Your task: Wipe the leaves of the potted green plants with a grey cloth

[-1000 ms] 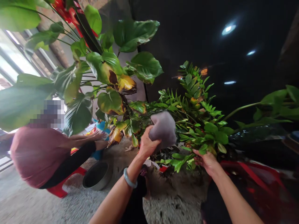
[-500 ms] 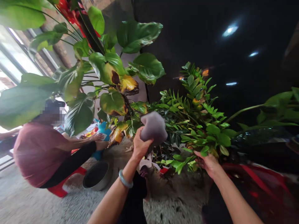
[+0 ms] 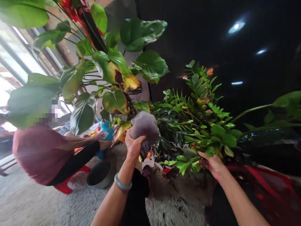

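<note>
My left hand (image 3: 133, 145) is closed round a grey cloth (image 3: 145, 126), held up against the foliage where the two plants meet. A pale bangle sits on that wrist. My right hand (image 3: 213, 163) holds a leafy stem at the lower right of the small-leaved green plant (image 3: 192, 119), fingers curled under the leaves. To the left rises a large-leaved plant (image 3: 110, 69) with some yellow and brown leaves. Both stand in a stone-like planter (image 3: 169, 185).
A person in a dusty pink top (image 3: 39, 153) crouches at the left on a red stool (image 3: 64, 186), arms reaching toward the plants. A grey metal bowl (image 3: 100, 174) lies on the speckled floor (image 3: 35, 207). Red shapes (image 3: 258, 182) fill the lower right.
My left hand has carried the grey cloth leftward and slightly down along the leaves. My right hand has kept its hold on the stem. The crouching person has hardly moved.
</note>
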The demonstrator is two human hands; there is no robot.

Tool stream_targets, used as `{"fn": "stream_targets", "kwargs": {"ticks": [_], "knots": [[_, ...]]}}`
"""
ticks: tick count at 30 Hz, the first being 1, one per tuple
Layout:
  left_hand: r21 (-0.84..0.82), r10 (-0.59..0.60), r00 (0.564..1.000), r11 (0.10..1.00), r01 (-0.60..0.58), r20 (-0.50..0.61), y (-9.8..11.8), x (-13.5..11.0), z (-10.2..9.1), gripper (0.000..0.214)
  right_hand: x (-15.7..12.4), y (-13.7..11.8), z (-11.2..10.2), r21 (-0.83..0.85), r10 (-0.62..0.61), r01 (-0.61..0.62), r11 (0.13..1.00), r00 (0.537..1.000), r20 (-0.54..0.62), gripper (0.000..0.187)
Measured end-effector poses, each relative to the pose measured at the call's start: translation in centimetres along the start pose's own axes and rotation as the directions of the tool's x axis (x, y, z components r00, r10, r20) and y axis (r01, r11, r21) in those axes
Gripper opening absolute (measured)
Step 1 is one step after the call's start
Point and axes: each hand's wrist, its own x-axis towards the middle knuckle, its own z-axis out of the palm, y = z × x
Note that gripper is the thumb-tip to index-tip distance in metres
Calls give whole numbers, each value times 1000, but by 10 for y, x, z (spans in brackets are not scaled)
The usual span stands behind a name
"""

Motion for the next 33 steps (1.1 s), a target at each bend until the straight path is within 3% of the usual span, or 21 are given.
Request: {"fn": "stream_targets", "kwargs": {"ticks": [2,5,8,10,13,16,18,20,23,25,28,30,33], "knots": [[16,-123,988,992,122,89,-21,-15,-2,41,-1,0,0,-1,-1,1,1000,1000,-1,26],[56,-205,938,979,197,281,-49,-58,-19,39,-1,1,-4,6,6,-5,1000,1000,-11,29],[63,-172,908,985,161,381,-46,-80,-34,39,3,4,-11,10,3,-3,1000,1000,14,30],[52,-81,945,996,68,318,-27,-70,-35,43,7,6,-15,8,-9,8,1000,999,54,31],[-29,10,996,1000,-7,93,0,-37,-20,50,12,9,-15,21,-18,16,1000,998,66,32],[-194,-108,993,974,115,45,0,-21,-2,49,13,9,-11,41,-4,2,999,999,39,32],[-189,-262,959,942,278,105,-13,-35,3,46,13,9,-10,43,3,-4,999,999,32,32],[-77,-383,900,911,405,208,-27,-62,2,45,12,8,-10,33,2,-3,999,999,32,32],[35,-340,816,929,367,467,-28,-97,-1,45,7,7,-10,21,-17,16,1000,999,33,31],[34,-186,837,980,197,514,-13,-99,4,49,4,5,-8,22,-28,28,999,999,16,31],[-26,56,918,998,-50,393,14,-70,22,55,3,4,-6,27,-19,20,999,1000,-17,31],[-86,60,940,996,-33,335,18,-47,33,57,4,3,-6,23,-7,7,1000,1000,-6,31],[-98,-119,940,983,158,321,-2,-39,37,51,5,3,-7,14,-1,1,1000,1000,28,30]]}}
